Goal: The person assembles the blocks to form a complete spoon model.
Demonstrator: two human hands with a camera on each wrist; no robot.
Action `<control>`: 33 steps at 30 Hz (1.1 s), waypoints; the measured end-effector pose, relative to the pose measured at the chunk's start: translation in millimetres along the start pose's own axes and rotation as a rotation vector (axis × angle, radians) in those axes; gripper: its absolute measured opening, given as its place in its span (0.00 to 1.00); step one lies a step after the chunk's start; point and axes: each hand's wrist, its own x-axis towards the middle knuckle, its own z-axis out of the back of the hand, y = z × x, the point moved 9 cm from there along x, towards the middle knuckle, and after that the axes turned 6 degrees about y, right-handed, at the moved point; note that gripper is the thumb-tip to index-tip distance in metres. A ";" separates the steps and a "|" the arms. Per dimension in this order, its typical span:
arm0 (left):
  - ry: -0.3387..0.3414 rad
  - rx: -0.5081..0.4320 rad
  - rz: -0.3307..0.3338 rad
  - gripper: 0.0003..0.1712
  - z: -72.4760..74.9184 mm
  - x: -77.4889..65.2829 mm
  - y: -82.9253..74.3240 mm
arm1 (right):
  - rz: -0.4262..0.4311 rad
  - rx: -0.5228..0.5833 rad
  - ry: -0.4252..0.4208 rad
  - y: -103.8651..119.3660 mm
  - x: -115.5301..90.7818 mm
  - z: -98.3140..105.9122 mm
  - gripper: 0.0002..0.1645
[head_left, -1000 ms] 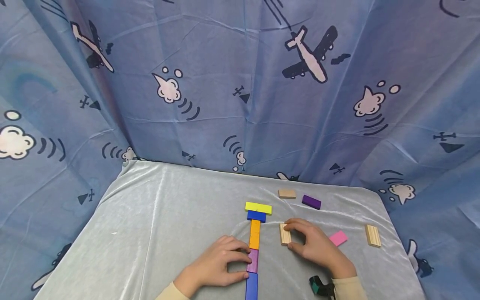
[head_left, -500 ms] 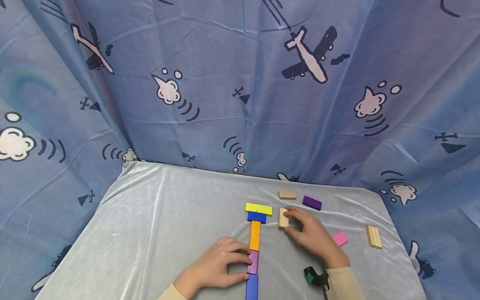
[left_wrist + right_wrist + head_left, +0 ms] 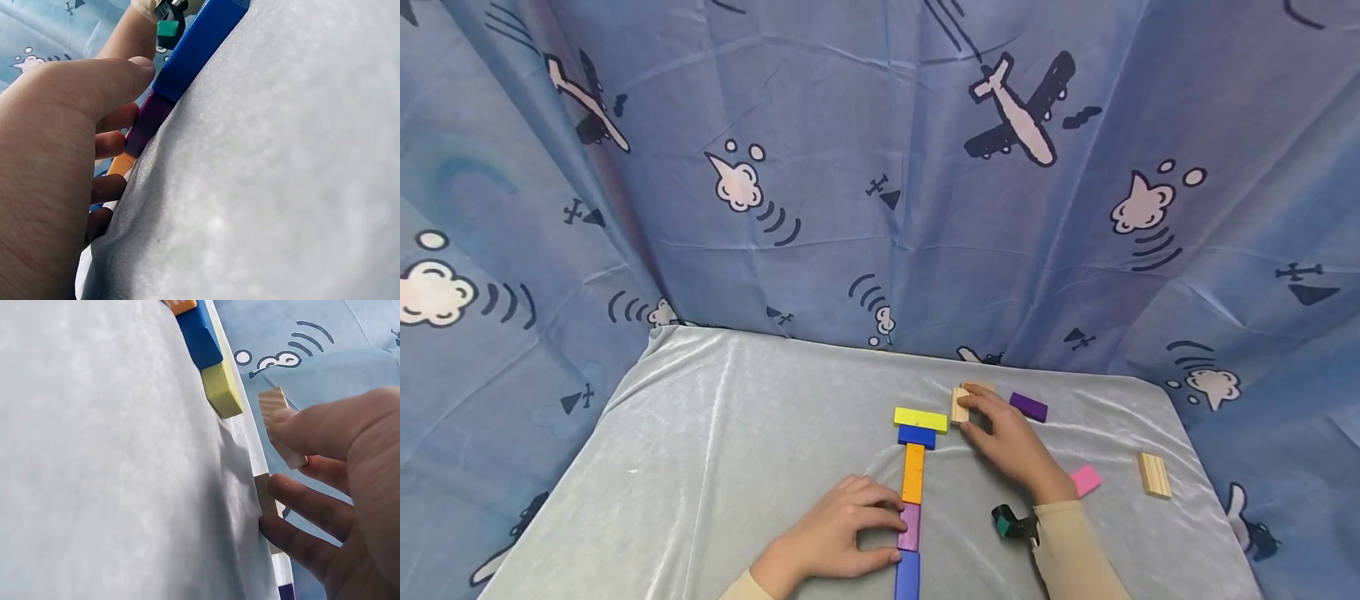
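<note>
My right hand [image 3: 1013, 442] pinches a plain wooden block [image 3: 959, 406] between thumb and fingers, just right of a yellow block [image 3: 921, 420]. In the right wrist view that wooden block [image 3: 279, 428] is held up off the cloth. Beneath the yellow block a line of blocks runs toward me: a dark blue block [image 3: 917, 437], an orange block [image 3: 913, 473], a purple block [image 3: 908, 527] and a blue block [image 3: 907, 575]. My left hand [image 3: 842, 529] lies beside this line, its fingertips at the left side of the purple and blue blocks, fingers loosely bent.
Behind the right hand lies another wooden block [image 3: 985, 387], partly hidden. A dark purple block [image 3: 1028, 407], a pink block [image 3: 1086, 480] and a striped wooden block [image 3: 1154, 476] lie to the right. A grey cloth [image 3: 760, 433] covers the table, with a blue printed curtain [image 3: 820, 167] behind.
My right hand has carried the wooden block away from me and slightly left, from beside the orange block to beside the yellow one. The left hand stays in place.
</note>
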 end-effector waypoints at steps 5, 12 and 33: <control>0.009 -0.019 0.008 0.15 0.2 0.5 0.1 | 0.000 0.016 -0.015 -1.9 11.1 -1.2 0.23; -0.007 -0.003 -0.010 0.15 -0.2 0.5 0.5 | -0.018 0.034 0.002 -5.5 23.2 -7.0 0.24; 0.005 -0.020 0.010 0.16 -1.2 -0.1 1.8 | -0.040 0.032 0.067 -17.4 26.5 -22.6 0.25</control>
